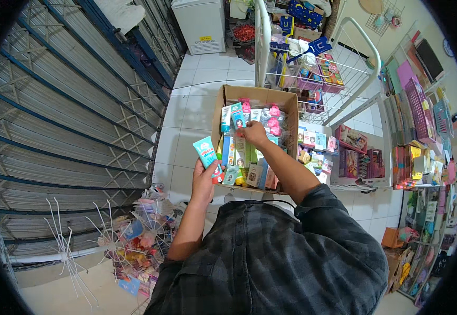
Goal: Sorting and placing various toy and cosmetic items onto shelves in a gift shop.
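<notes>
My left hand (203, 179) is closed round a teal tube with a red cap end (206, 152), held just off the left side of an open cardboard box (262, 94). Over the box, my right hand (255, 133) grips the lower end of another teal tube (238, 116). Close beside that one is a white-and-teal tube (226, 119). The box is packed with tubes, slim cartons and bottles with pink tops (274, 122). A green-and-white carton (240, 150) stands near its middle, and a beige carton (254, 175) lies at the near side. My right forearm covers part of the contents.
Small cartons (317, 140) are stacked right of the box. Behind them stands a white wire rack (339, 94) with goods. A folding metal shutter (71, 126) runs along the left, wire display stands (65, 252) in front of it. A white chest freezer (199, 26) stands far back.
</notes>
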Demonstrator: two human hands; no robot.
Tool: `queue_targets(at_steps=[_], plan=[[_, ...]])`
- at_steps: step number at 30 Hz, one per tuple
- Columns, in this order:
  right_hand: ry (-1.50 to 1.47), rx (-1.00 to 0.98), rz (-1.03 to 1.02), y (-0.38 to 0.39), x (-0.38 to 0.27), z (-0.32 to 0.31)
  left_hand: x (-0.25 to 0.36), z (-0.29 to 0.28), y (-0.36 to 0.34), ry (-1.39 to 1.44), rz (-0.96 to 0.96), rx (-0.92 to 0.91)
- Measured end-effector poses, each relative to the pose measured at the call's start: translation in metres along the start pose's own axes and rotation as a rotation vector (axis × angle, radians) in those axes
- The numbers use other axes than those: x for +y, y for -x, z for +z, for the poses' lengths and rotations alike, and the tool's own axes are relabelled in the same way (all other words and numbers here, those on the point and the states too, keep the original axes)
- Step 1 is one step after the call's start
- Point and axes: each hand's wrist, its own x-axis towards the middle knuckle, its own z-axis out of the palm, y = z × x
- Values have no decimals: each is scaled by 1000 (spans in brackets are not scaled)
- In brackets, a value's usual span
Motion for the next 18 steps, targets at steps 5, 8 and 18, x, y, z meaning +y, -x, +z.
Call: queue_targets(at_steps=[5,8,18], plan=[[-394,-213,-93,66,3,-15,-4,-2,-4,-16,-74,-2],[-570,-325,-54,130,-24,-32,0,9,-2,29,-109,3],[-400,-366,-197,185,-17,-16,-6,12,-6,-1,-19,-100]])
